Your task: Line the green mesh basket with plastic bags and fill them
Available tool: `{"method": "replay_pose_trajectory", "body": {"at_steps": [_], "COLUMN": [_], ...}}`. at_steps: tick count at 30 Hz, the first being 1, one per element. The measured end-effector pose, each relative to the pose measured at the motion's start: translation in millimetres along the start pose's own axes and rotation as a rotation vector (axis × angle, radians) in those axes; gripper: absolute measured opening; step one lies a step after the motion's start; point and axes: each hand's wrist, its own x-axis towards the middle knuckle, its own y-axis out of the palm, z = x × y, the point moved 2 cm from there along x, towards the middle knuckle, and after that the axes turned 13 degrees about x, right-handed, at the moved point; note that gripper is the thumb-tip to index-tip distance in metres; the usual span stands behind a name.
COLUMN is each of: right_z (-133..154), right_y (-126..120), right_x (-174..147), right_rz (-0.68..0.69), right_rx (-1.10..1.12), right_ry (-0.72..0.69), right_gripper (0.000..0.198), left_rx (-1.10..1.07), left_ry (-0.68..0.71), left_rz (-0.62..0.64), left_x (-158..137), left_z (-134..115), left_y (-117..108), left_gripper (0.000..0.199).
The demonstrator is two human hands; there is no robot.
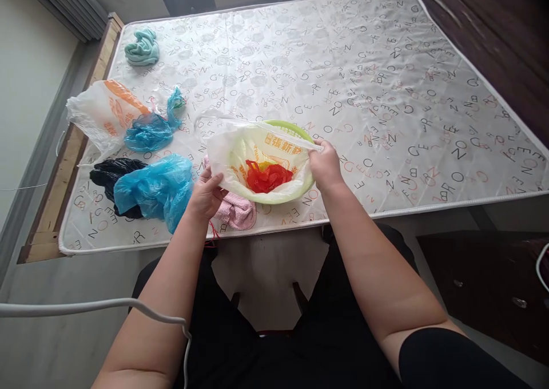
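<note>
A white plastic bag (223,149) with orange print lines a light green basket (295,128) on the near part of the mattress. Inside it lies a crumpled red plastic bag (268,177) with a bit of yellow behind it. My left hand (208,191) is closed on the bag's left edge, thumb on top. At the right rim, my right hand (326,165) pinches the bag's edge against the basket side. Below my left hand, a pink cloth (237,210) shows partly under the basket.
To the left lie a light blue bag (156,189), a black bag (111,174), a darker blue bag (148,133) and a white-orange bag (103,111). A green towel (142,47) rests at the mattress's (386,103) far left. A white cable (86,307) crosses my left forearm.
</note>
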Motion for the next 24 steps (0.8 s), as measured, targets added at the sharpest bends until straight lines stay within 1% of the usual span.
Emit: {"method": "replay_pose_trajectory", "body": {"at_steps": [5, 7, 8, 9, 10, 12, 14, 16, 17, 19, 21, 24], "right_z": [-7, -8, -9, -9, -10, -11, -10, -9, -7, -5, -2, 4], "right_y": [4, 7, 9, 11, 14, 22, 28, 32, 33, 32, 29, 27], "right_x": [3, 2, 1, 0, -2, -6, -11, -13, -14, -12, -10, -12], "right_rz": [-0.039, -0.059, -0.069, -0.080, -0.092, -0.117, -0.152, -0.191, -0.207, -0.198, -0.150, -0.043], "right_rx": [-0.024, 0.029, 0.075, 0.128, 0.186, 0.306, 0.434, 0.570, 0.639, 0.774, 0.886, 0.963], "right_ry": [-0.092, -0.101, -0.083, -0.050, -0.005, 0.094, 0.166, 0.190, 0.191, 0.217, 0.285, 0.388], "right_gripper": [0.038, 0.034, 0.032, 0.031, 0.031, 0.033, 0.034, 0.035, 0.034, 0.027, 0.017, 0.020], "left_rx": [-0.051, -0.094, -0.111, -0.123, -0.131, -0.120, -0.079, -0.031, -0.011, 0.014, 0.019, -0.017], "left_ry": [0.184, 0.269, 0.294, 0.295, 0.272, 0.161, 0.040, -0.022, -0.032, -0.030, -0.010, 0.040], "left_rz": [-0.276, -0.392, -0.421, -0.411, -0.361, -0.177, -0.001, 0.094, 0.113, 0.105, 0.052, -0.066], "left_x": [12, 11, 9, 7, 4, -1, -6, -9, -10, -11, -11, -8], "left_z": [-14, -18, -19, -18, -17, -12, -6, -3, -3, -5, -7, -8], "left_y": [-29, -32, -30, -26, -20, -6, 6, 11, 12, 12, 11, 9], "left_gripper": [0.045, 0.046, 0.046, 0.045, 0.045, 0.048, 0.051, 0.051, 0.052, 0.055, 0.056, 0.051]}}
